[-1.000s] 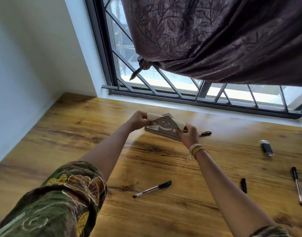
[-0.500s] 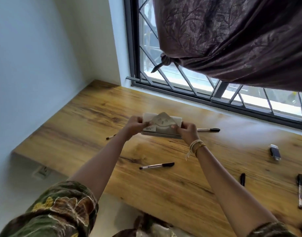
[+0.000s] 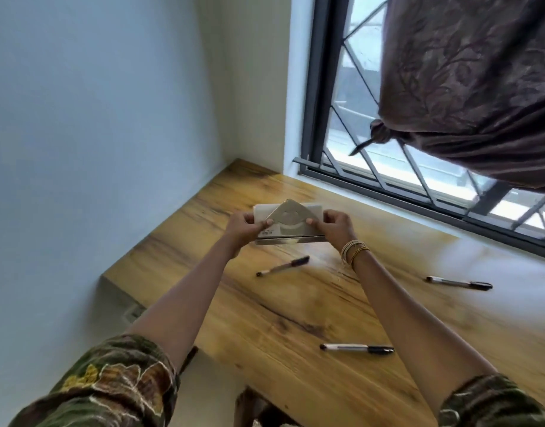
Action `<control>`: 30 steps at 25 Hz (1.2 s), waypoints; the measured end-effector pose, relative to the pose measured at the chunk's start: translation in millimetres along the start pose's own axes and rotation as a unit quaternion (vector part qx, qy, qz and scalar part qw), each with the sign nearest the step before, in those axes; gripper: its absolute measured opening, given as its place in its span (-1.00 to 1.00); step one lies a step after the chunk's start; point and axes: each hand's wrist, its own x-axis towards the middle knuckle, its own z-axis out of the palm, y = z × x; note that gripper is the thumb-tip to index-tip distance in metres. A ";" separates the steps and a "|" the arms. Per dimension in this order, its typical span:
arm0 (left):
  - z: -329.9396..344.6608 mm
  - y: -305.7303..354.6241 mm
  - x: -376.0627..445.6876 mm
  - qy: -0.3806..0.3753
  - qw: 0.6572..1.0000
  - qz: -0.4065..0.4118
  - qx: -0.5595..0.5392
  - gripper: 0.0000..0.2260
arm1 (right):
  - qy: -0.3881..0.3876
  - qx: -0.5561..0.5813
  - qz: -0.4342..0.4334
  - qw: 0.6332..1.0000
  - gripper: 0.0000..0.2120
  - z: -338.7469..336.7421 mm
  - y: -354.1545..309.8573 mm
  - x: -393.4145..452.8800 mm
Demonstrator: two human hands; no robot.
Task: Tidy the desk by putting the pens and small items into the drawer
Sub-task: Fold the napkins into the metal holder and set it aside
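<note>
Both hands hold a metal napkin holder (image 3: 288, 223) with white napkins in it, lifted just above the wooden desk (image 3: 295, 306) toward its far left end. My left hand (image 3: 245, 224) grips its left end and my right hand (image 3: 337, 224) grips its right end. Three black-capped pens lie on the desk: one pen (image 3: 282, 266) just below the holder, a second pen (image 3: 357, 348) near the front edge between my forearms, and a third pen (image 3: 459, 283) to the right of my right arm. No drawer shows.
A blue-white wall (image 3: 95, 149) closes the desk's left end. A barred window (image 3: 388, 167) runs along the back, with a dark knotted curtain (image 3: 468, 87) hanging over it. The desk's front edge (image 3: 160, 306) drops to the floor at lower left.
The holder has travelled left along the desk with both hands on it, and the view has swung left. The USB stick and the pens at the far right have left the frame.
</note>
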 end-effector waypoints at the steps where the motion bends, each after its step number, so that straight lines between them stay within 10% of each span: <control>1: -16.4 -1.6 14.1 0.018 1.000 -0.006 0.001 -0.81 | -0.004 -0.002 0.002 1.000 -0.84 19.0 -7.2 17.3; 12: -121.5 -23.7 151.8 0.241 0.970 -0.025 0.012 -0.81 | -0.009 -0.105 0.050 0.993 -0.51 170.4 -31.4 164.5; 30: -87.3 -49.9 202.0 0.344 0.938 -0.011 -0.031 -0.80 | -0.010 -0.354 -0.080 0.932 -0.63 178.9 18.1 154.8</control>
